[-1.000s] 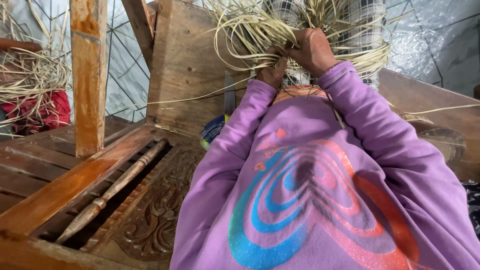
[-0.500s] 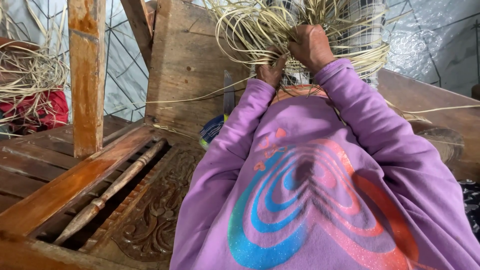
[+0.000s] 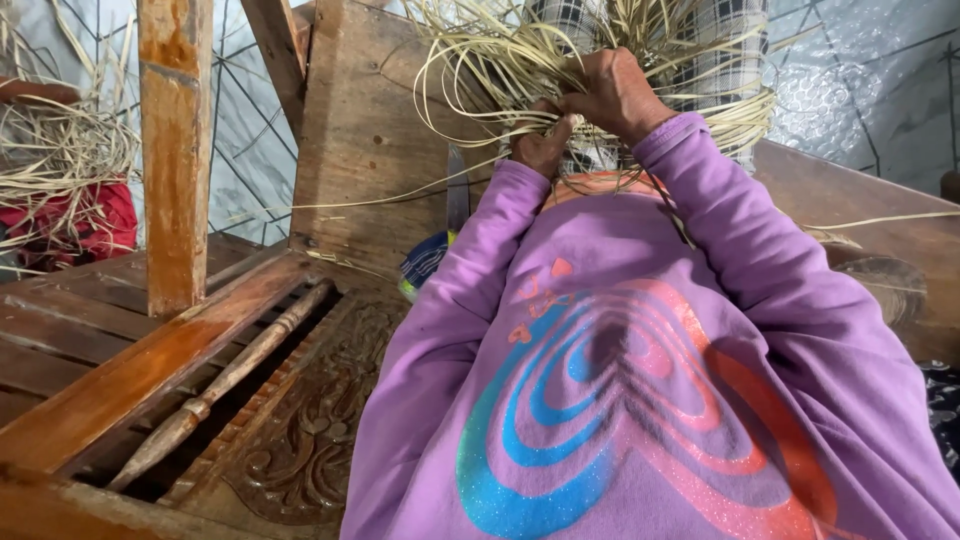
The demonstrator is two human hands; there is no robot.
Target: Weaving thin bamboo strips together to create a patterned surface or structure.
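A loose bundle of pale cane strips [image 3: 520,60] hangs in loops at the top of the head view. My right hand [image 3: 612,92] is closed over the strips from above. Just below and to its left, my left hand [image 3: 540,145] pinches strands of the same bundle. Both arms wear purple sleeves and reach up over my purple sweatshirt with its swirl print [image 3: 620,400]. Behind the bundle is a checked cloth [image 3: 735,55].
A wooden board [image 3: 365,140] stands upright behind my hands, with a wooden post [image 3: 175,150] to its left. A carved wooden panel [image 3: 320,420] and a turned spindle [image 3: 225,385] lie at lower left. More cane strips [image 3: 60,160] rest on red cloth [image 3: 85,225] at far left.
My hands have shifted a little lower in view while still working the cane strips. The bundle's loops have moved slightly with them.
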